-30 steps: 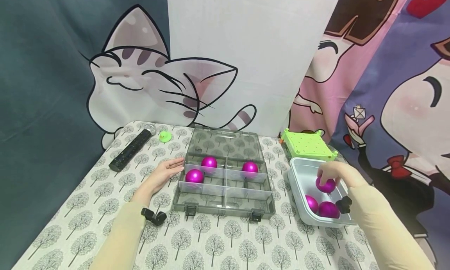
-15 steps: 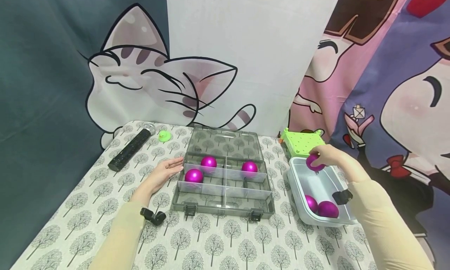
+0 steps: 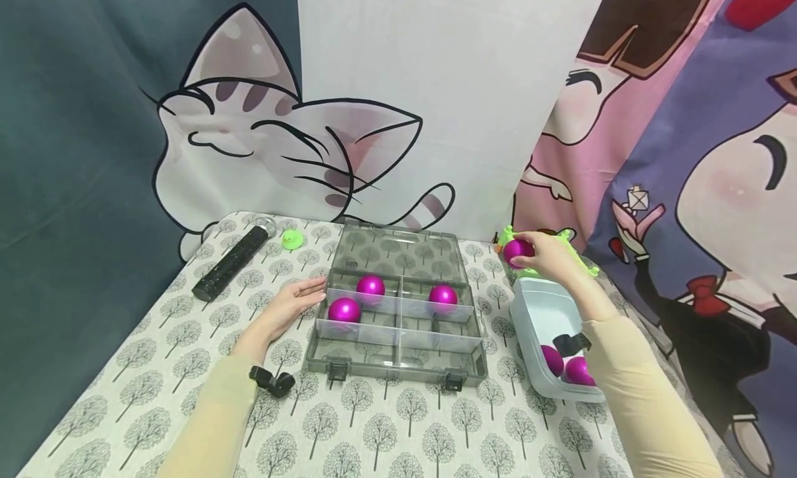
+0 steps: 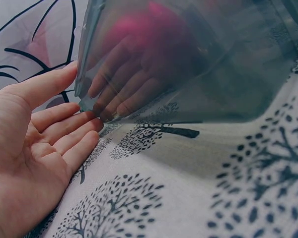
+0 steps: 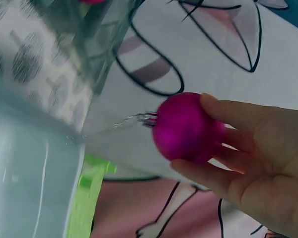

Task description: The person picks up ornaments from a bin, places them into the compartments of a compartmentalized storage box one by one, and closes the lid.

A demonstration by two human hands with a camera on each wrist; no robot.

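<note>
My right hand (image 3: 553,258) holds a magenta Christmas bauble (image 5: 186,129) in the air, above the far end of a pale blue plastic tub (image 3: 521,326). The bauble's silver cap and a thread show in the right wrist view. Two more magenta baubles (image 3: 579,371) lie in the tub's near end. A grey see-through divider box (image 3: 398,375) stands with its lid raised; three baubles sit in it, two in left compartments (image 3: 344,313) and one at the back right (image 3: 443,298). With fingers straight, my left hand (image 3: 283,315) rests against the box's left side.
A lime green perforated stand (image 3: 579,260) is behind the tub, partly hidden by my right hand. At the back left lie a black microphone (image 3: 233,262) and a small green duck (image 3: 292,239). A printed curtain hangs behind the table.
My right hand has lifted the bauble up out of the tub and carried it left and away from me. The left hand stays at the box's side.
</note>
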